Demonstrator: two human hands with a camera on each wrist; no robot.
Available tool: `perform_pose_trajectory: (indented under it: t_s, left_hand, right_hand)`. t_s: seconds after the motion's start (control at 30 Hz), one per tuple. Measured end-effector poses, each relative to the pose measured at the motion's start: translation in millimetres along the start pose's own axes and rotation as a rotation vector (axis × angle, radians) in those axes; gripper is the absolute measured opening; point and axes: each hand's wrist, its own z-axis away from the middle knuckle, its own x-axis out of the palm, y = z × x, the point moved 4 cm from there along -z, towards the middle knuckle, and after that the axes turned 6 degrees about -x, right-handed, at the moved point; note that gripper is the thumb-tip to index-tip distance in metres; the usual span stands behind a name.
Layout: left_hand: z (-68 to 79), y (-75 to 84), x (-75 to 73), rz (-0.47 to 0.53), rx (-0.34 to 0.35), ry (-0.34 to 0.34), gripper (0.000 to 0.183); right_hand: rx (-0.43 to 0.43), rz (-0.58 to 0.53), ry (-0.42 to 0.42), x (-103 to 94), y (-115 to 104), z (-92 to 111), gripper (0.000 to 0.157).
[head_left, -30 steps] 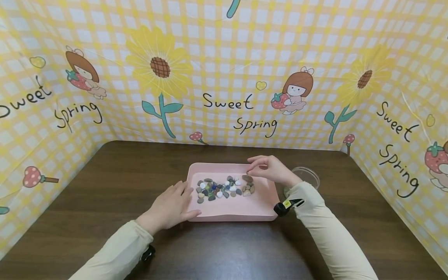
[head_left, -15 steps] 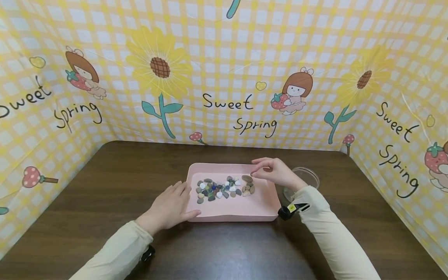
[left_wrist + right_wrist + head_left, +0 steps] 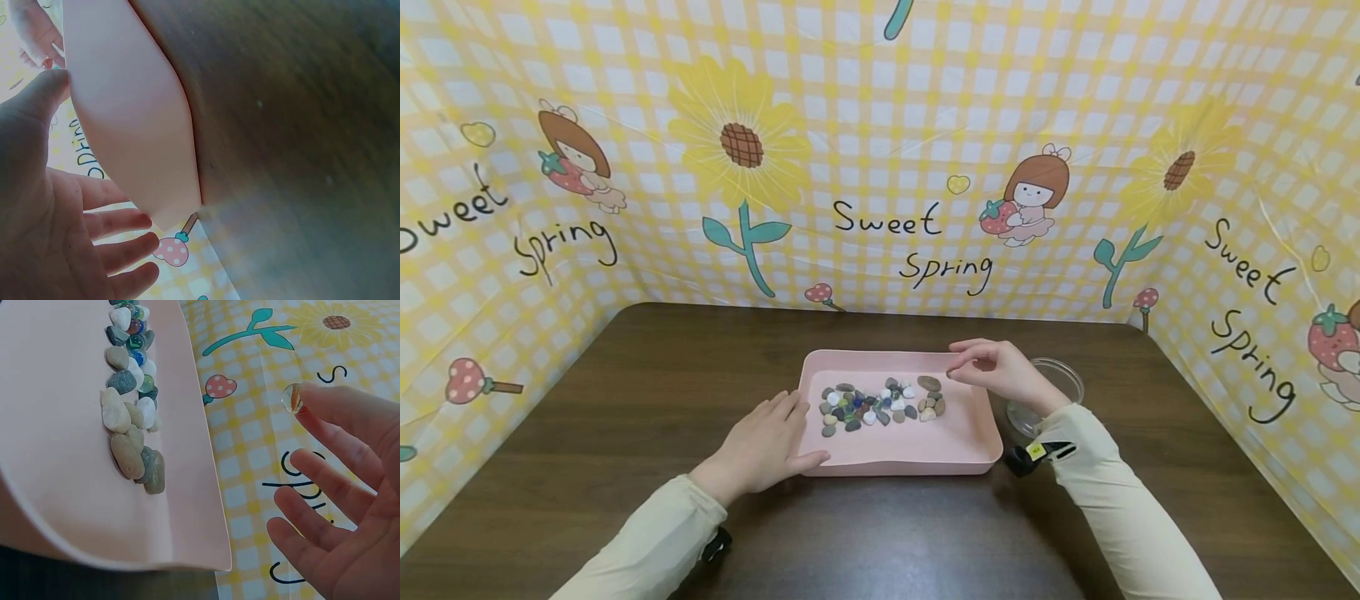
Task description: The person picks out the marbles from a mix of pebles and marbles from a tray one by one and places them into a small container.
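Between thumb and index finger, my right hand (image 3: pixel 1000 373) pinches a clear glass marble (image 3: pixel 291 398) with an orange swirl, held above the right part of the pink tray (image 3: pixel 880 448). Its other fingers are spread and loosely bent in the right wrist view. My left hand (image 3: pixel 760 450) rests at the tray's left end with relaxed fingers, the thumb over the front left corner. Inside the tray, a band of pebbles (image 3: pixel 127 455) and glass marbles (image 3: pixel 135 342) runs from the left to right of centre. A larger flat brown stone (image 3: pixel 929 383) lies at the band's upper right end.
Right of the tray, a round clear glass container (image 3: pixel 1066 377) stands on the dark wooden table (image 3: pixel 715 358), partly hidden behind my right wrist. A yellow checked cloth (image 3: pixel 880 150) hangs around the back and sides.
My right hand, pinching the marble, has drifted right and slightly nearer, away from the large brown stone. The left hand and the stones in the tray stay put.
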Motion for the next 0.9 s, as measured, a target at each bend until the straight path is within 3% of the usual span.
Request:
perform_pose_trajectory:
  t_s: [0.9]
  left_hand:
    - [0.9, 0.6, 0.1, 0.015, 0.006, -0.009, 0.076]
  right_hand:
    - [0.036, -0.029, 0.093, -23.7, 7.3, 24.4, 0.023]
